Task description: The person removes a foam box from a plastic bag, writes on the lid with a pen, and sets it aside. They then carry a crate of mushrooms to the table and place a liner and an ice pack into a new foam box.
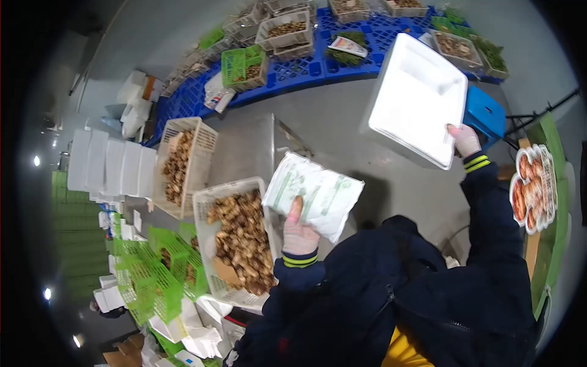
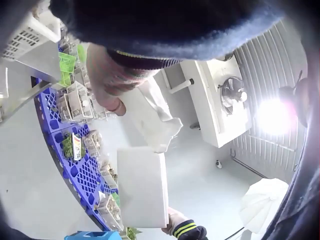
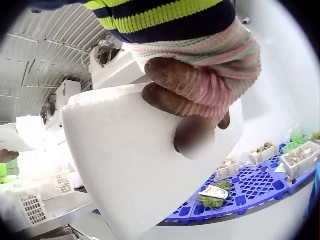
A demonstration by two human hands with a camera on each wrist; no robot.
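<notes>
My left hand (image 1: 299, 231), in a pale knit glove, grips the near edge of a white ice pack (image 1: 318, 192) with green print, the thumb lying across its upper face. The pack is held out flat beside a white crate (image 1: 205, 244) of brown mushrooms. In the left wrist view the ice pack (image 2: 147, 117) hangs below the hand. My right hand (image 1: 465, 140), gloved too, holds a white foam box (image 1: 416, 116) by its rim. The box is tilted, its bare inside facing me. In the right wrist view, curled fingers (image 3: 180, 82) lie over the box edge.
A second mushroom crate (image 1: 208, 137) stands by a metal table (image 1: 244, 147). Blue pallets (image 1: 299, 72) with crates and bags line the back wall. At right are a blue stool (image 1: 486, 113) and mushroom packs (image 1: 534, 189). Green baskets (image 1: 134, 269) and stacked foam boxes (image 1: 113, 162) lie left.
</notes>
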